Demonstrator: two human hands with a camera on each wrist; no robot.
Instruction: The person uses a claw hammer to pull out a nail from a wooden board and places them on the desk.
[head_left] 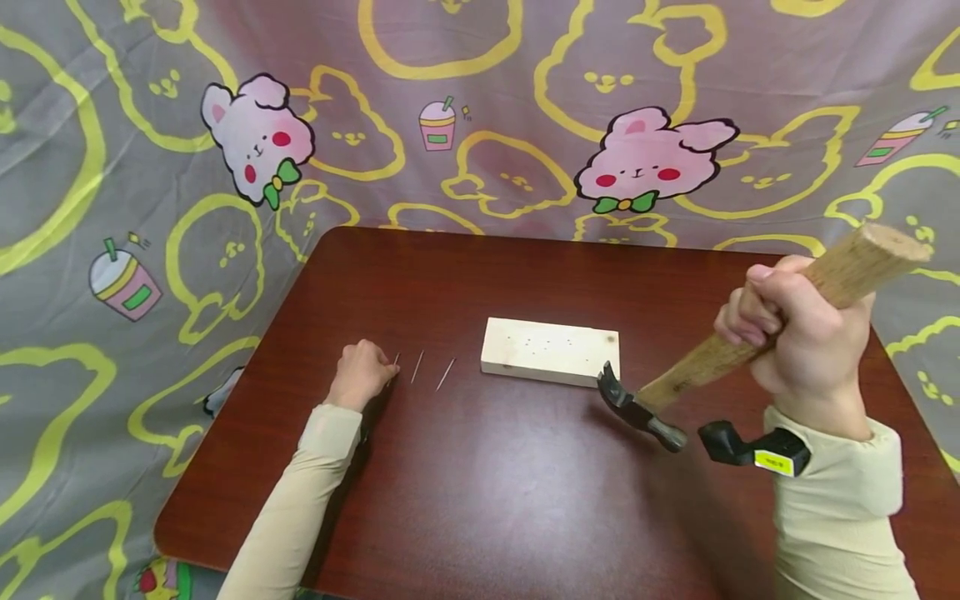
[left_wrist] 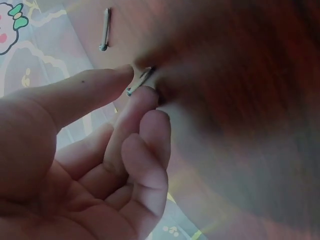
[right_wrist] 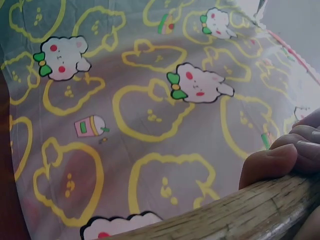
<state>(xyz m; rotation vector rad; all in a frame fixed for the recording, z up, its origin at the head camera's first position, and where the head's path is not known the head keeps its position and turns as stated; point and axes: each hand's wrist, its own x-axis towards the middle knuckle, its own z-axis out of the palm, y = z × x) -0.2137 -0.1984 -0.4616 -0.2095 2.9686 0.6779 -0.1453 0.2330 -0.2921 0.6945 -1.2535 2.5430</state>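
Observation:
My right hand (head_left: 806, 325) grips the wooden handle of a claw hammer (head_left: 705, 367), raised over the right side of the table with its dark head hanging low. In the right wrist view only the handle (right_wrist: 250, 210) and some curled fingers (right_wrist: 275, 165) show. At the left, my left hand (head_left: 360, 372) is down at the tabletop, thumb and index fingertips on either side of a thin nail (left_wrist: 141, 81), pinching it. Two more nails lie to its right, one nail (head_left: 417, 367) close by and another nail (head_left: 446, 375) farther off.
A pale wooden block (head_left: 551, 350) with several small dark spots on top lies mid-table, just left of the hammer's head. The dark red-brown table (head_left: 480, 517) has rounded corners. A patterned curtain (head_left: 510, 117) hangs behind and beside it.

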